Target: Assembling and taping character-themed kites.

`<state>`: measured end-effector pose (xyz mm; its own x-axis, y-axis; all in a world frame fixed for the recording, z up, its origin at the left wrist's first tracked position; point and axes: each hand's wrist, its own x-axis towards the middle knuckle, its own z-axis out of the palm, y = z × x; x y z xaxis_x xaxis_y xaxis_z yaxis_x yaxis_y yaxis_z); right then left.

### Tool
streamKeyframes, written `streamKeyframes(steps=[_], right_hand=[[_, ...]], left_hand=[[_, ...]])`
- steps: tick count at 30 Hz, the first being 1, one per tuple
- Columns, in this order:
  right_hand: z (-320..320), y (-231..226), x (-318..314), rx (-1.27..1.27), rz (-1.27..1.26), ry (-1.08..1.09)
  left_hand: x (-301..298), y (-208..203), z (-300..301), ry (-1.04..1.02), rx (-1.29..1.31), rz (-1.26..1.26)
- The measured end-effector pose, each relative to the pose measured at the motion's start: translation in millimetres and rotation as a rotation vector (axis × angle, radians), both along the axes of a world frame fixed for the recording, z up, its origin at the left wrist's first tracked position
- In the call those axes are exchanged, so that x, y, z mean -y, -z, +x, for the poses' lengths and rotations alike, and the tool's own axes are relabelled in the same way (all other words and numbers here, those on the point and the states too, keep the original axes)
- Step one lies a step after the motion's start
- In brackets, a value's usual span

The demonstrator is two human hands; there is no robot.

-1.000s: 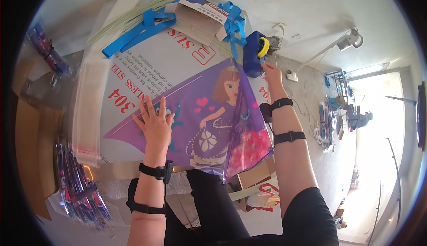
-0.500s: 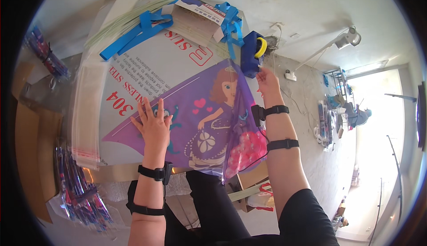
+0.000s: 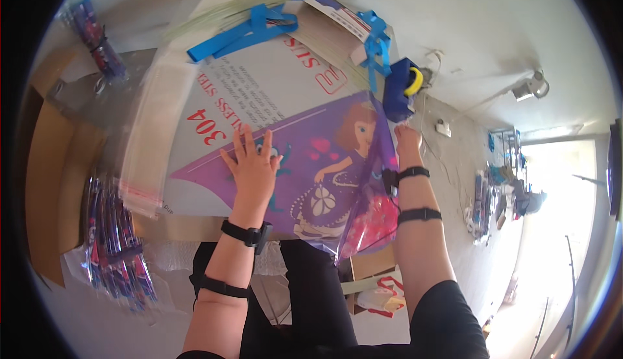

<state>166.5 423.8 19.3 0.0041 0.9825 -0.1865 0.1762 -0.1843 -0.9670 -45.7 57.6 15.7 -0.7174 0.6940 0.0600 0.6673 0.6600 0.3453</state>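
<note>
Left hand (image 3: 252,164) flat, fingers spread, pinning purple kite (image 3: 311,177); right hand (image 3: 407,140) pinches its far corner. Spreading step; next needs smoothing, likely.

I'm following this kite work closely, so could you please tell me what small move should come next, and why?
Probably the right hand should smooth the kite's upper corner flat. The left hand already presses the purple sheet down on the white board, while the right edge beside the pink part stands lifted and creased.
</note>
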Motion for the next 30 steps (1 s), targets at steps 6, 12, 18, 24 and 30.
streamKeyframes(steps=[6, 12, 18, 24, 30], right_hand=[[-68.0, -18.2, 51.2, 0.176, 0.191, -0.447], [-127.6, -37.9, 68.3, 0.395, 0.145, -1.073], [-161.2, -19.2, 76.0, 0.456, 0.141, -1.235], [-154.8, -18.2, 70.8, 0.287, -0.016, -1.168], [-148.4, -6.3, 73.1, 0.237, 0.03, -1.086]], left_hand=[[13.1, 1.8, -6.8, -0.009, -0.023, 0.017], [4.6, -1.3, -1.5, -0.006, 0.009, 0.028], [12.1, 0.9, -4.8, -0.051, 0.041, -0.003], [9.0, 0.8, -2.6, -0.023, 0.025, 0.111], [7.0, 3.1, -2.3, -0.008, 0.029, 0.147]])
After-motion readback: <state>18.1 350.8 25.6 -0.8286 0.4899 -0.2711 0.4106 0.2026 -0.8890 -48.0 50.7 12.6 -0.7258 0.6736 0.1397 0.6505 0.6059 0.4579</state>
